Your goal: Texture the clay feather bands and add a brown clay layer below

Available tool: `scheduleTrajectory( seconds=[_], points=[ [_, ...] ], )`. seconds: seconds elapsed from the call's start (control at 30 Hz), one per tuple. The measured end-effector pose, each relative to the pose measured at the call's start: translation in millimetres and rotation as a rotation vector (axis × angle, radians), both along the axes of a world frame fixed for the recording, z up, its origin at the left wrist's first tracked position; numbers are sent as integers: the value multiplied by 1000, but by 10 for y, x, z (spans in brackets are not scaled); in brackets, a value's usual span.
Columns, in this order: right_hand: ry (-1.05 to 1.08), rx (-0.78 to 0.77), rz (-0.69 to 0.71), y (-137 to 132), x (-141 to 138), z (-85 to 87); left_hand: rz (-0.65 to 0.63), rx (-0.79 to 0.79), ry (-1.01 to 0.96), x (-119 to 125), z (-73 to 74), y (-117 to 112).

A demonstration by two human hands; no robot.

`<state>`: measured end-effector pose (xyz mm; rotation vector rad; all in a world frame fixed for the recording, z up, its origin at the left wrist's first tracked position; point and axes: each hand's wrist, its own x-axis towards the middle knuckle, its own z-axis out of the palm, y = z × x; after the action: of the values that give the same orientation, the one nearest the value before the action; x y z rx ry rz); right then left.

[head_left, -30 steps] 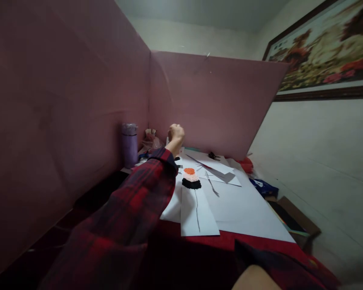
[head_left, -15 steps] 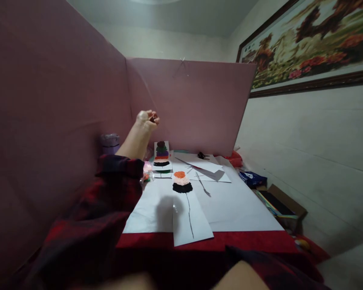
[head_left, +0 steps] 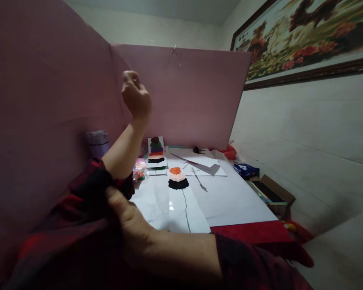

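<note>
My left hand [head_left: 136,96] is raised in front of the pink board [head_left: 193,100], its fingers curled into a fist; what is inside it is hidden. The forearm is bare, with the red plaid sleeve [head_left: 90,189] pushed down to the elbow. My right hand [head_left: 125,217] reaches across and grips that sleeve at its cuff. Beyond the arms, a white paper strip [head_left: 184,207] carries a drawn black line topped by black, pink and orange fluffy tufts [head_left: 178,179]. A second strip with several stacked coloured tufts [head_left: 156,151] lies farther back.
Metal tweezers [head_left: 199,180] lie on the large white sheet [head_left: 238,201] over a red cloth [head_left: 254,233]. A purple bottle [head_left: 97,141] stands at the left by the board. A blue packet [head_left: 245,170] and a cardboard box [head_left: 274,193] sit at the right. A framed picture [head_left: 305,36] hangs on the wall.
My left hand has risen from the table's back to well above it, and the sleeve has slid down the forearm. My right hand has come in and taken hold of the sleeve.
</note>
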<state>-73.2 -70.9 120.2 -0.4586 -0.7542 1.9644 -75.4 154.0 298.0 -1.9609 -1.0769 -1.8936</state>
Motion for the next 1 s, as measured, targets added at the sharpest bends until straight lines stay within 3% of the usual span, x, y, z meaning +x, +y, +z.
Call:
scheduleTrajectory(
  seconds=[0.1,0.13,0.2,0.23,0.27,0.3,0.4,0.5,0.63,0.73,0.8,0.87,0.93,0.97,1.0],
  points=[
    [-359,95,140,-14,160,-181,32,47,146,-5,-168,0],
    [-468,170,110,57,240,-174,17,52,205,23,-223,-17],
    [-487,275,-157,307,395,-60,-2,76,260,141,-314,-60],
    [-397,317,-326,463,454,29,-16,116,236,230,-344,-76],
    [-272,359,-438,617,494,121,-46,136,165,330,-364,-83],
    [-154,402,-423,753,512,203,-87,129,38,433,-373,-77],
    [84,275,-247,947,452,289,-292,-40,-399,666,-366,29],
    [122,137,-302,831,314,154,-406,-324,-672,676,-390,205],
    [54,66,-275,566,182,-2,-348,-381,-701,524,-549,291],
    [-91,53,-234,438,189,-33,-293,-286,-606,512,-688,171],
    [-280,84,-213,392,283,-65,-241,-194,-309,544,-758,45],
    [-538,186,-113,403,485,-99,-248,-162,-154,546,-819,-89],
    [-722,274,-116,507,807,-100,-321,-254,-200,489,-907,-228],
    [-756,357,-202,599,1005,-81,-388,-374,-275,442,-972,-301],
    [-776,473,-374,715,1217,-52,-451,-533,-401,390,-1054,-377]
  ],
)
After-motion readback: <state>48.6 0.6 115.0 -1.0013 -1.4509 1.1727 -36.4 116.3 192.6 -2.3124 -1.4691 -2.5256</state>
